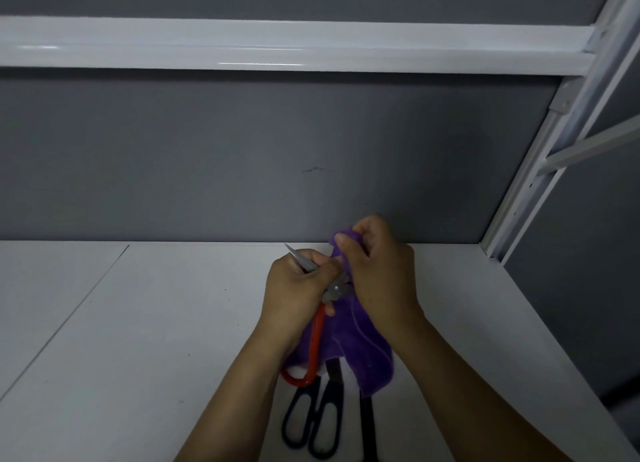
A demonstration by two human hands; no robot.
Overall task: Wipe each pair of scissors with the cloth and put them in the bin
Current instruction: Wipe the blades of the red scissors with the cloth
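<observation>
My left hand grips the blades of the red-handled scissors. Their tip pokes out above my knuckles and the red handles hang down toward me. My right hand holds a purple cloth bunched round the scissors near the pivot; the rest of the cloth droops below both hands. On the white table under my wrists lie black-handled scissors, partly covered by the cloth. A second black handle lies just right of them. No bin is in view.
A grey back panel rises behind the table, with a white shelf rail across it above. A white metal upright stands at the right, where the table ends.
</observation>
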